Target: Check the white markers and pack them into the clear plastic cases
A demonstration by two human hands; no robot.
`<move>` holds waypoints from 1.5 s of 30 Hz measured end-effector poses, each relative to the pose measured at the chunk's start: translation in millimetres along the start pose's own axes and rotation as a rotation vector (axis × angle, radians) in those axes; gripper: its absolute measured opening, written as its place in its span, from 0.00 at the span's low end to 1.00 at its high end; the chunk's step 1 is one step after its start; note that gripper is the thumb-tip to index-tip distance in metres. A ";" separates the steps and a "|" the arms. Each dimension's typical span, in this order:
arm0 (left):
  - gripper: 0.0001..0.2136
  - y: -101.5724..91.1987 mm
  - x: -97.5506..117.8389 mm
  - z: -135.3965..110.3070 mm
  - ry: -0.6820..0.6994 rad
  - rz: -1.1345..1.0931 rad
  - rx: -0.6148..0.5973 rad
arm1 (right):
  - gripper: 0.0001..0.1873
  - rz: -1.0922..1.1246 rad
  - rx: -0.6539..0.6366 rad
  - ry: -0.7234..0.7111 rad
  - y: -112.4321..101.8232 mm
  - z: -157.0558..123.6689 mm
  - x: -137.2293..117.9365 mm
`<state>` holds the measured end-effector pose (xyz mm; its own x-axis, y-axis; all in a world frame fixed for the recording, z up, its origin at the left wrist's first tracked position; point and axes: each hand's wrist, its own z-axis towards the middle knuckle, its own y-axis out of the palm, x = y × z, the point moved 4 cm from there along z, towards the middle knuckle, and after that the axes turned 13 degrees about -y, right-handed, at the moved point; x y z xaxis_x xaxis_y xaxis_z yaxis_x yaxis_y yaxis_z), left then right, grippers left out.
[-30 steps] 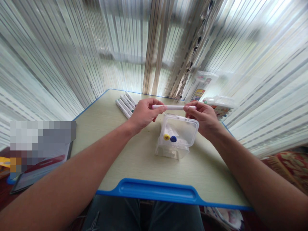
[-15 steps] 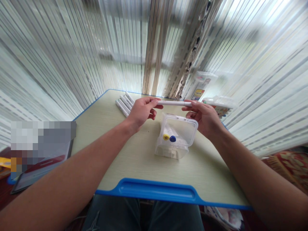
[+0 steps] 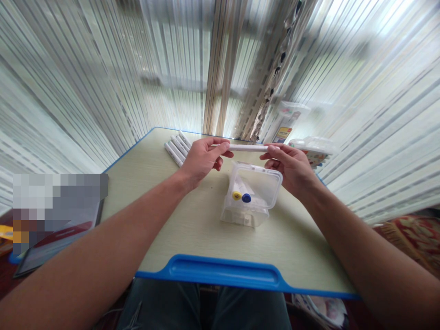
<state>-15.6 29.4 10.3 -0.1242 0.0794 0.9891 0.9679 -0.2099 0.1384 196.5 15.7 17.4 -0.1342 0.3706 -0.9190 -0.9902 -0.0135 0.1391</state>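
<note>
Both of my hands hold one white marker [image 3: 248, 148] level above the table, each at one end. My left hand [image 3: 202, 160] pinches its left end with thumb and fingers. My right hand [image 3: 292, 167] pinches the right end. Just below and between them stands a clear plastic box [image 3: 252, 195] with two markers in it, one with a yellow cap [image 3: 236, 195] and one with a blue cap [image 3: 246, 198]. Several white markers [image 3: 177, 147] lie side by side on the table, left of my left hand.
The small table [image 3: 192, 229] is pale wood with a blue rim and a blue handle slot at the near edge. Clear plastic packs [image 3: 314, 149] stand at its far right corner. A tablet [image 3: 51, 243] lies at left. Striped curtains hang behind.
The marker and both hands rose slightly and moved a little away from me; my grip on both ends stays the same.
</note>
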 end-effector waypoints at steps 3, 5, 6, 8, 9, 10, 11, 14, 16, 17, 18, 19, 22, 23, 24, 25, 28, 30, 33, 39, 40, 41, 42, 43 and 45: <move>0.11 0.2 0.0 -0.1 0.049 0.042 -0.008 | 0.16 -0.023 -0.019 -0.034 0.6 -0.5 1.3; 0.12 0.5 0.1 -0.2 0.084 0.081 -0.014 | 0.16 -0.036 -0.020 -0.047 0.4 -0.6 2.4; 0.13 0.6 0.2 -0.2 0.100 0.101 -0.014 | 0.15 -0.037 -0.020 -0.052 0.3 -0.7 3.0; 0.14 0.6 0.2 -0.3 0.125 0.136 -0.011 | 0.15 -0.041 -0.021 -0.057 0.0 -0.6 3.7; 0.14 0.7 0.2 -0.4 0.133 0.149 -0.008 | 0.15 -0.046 -0.023 -0.059 0.0 -0.6 3.9; 0.14 0.7 0.2 -0.5 0.138 0.160 -0.005 | 0.15 -0.052 -0.026 -0.059 0.0 -0.5 3.9; 0.14 0.7 0.3 -0.5 0.141 0.167 -0.001 | 0.15 -0.057 -0.029 -0.057 0.0 -0.6 3.8; 0.14 0.9 1.0 -0.7 0.139 0.168 0.006 | 0.14 -0.051 -0.032 -0.034 0.3 -0.8 2.7; 0.14 0.9 1.3 -0.4 0.127 0.141 0.007 | 0.14 -0.035 -0.029 -0.011 0.6 -1.0 1.5; 0.13 0.7 1.2 -0.1 0.115 0.120 0.007 | 0.14 -0.025 -0.025 0.000 0.7 -1.0 0.8; 0.13 0.5 0.9 0.3 0.100 0.098 0.006 | 0.14 -0.014 -0.021 0.012 0.7 -1.0 0.2; 0.12 0.2 0.5 0.8 0.083 0.076 0.007 | 0.14 0.000 -0.016 0.023 0.6 -0.9 -0.4; 0.12 -0.7 -0.8 2.0 0.037 0.028 0.006 | 0.12 0.047 -0.005 0.057 0.2 -0.5 -1.0; 0.12 -0.9 -1.2 2.3 0.024 0.015 0.006 | 0.11 0.055 -0.003 0.067 -0.1 -0.3 -0.8; 0.12 -1.2 -1.6 2.6 0.012 0.002 0.006 | 0.12 0.060 -0.003 0.076 -0.4 -0.1 -0.6; 0.12 -1.4 -1.9 2.8 0.001 -0.010 0.006 | 0.12 0.060 -0.005 0.083 -0.7 0.2 -0.3; 0.13 -1.5 -2.1 3.0 -0.019 -0.031 0.002 | 0.12 0.049 -0.009 0.087 -1.4 0.7 0.3; 0.13 -1.3 -1.7 2.5 -0.017 -0.031 -0.003 | 0.12 0.028 -0.008 0.072 -1.5 0.7 0.1; 0.12 -0.3 -0.6 1.2 0.006 0.001 -0.011 | 0.12 -0.015 -0.007 0.037 -1.2 0.2 -0.4; 0.13 1.7 1.6 -1.3 0.096 0.123 -0.015 | 0.14 -0.010 -0.017 -0.009 -0.8 -0.4 2.3; 0.15 1.8 1.9 -1.5 0.109 0.142 -0.013 | 0.14 -0.008 -0.022 -0.016 -0.8 -0.4 2.8; 0.16 1.9 2.2 -1.7 0.120 0.158 -0.009 | 0.14 -0.009 -0.028 -0.019 -0.6 -0.5 3.2; 0.16 1.8 2.3 -1.8 0.127 0.169 -0.005 | 0.14 -0.011 -0.032 -0.019 -0.5 -0.6 3.5; 0.17 1.8 2.5 -1.8 0.132 0.174 -0.002 | 0.14 -0.011 -0.035 -0.016 -0.3 -0.7 3.7; 0.17 1.4 2.6 -1.7 0.136 0.174 0.004 | 0.13 -0.005 -0.032 -0.010 0.0 -0.9 3.4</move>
<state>-14.9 27.6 13.2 0.0169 -0.0903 0.9958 0.9781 -0.2050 -0.0351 196.1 16.1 14.0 -0.1287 0.3804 -0.9158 -0.9916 -0.0410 0.1223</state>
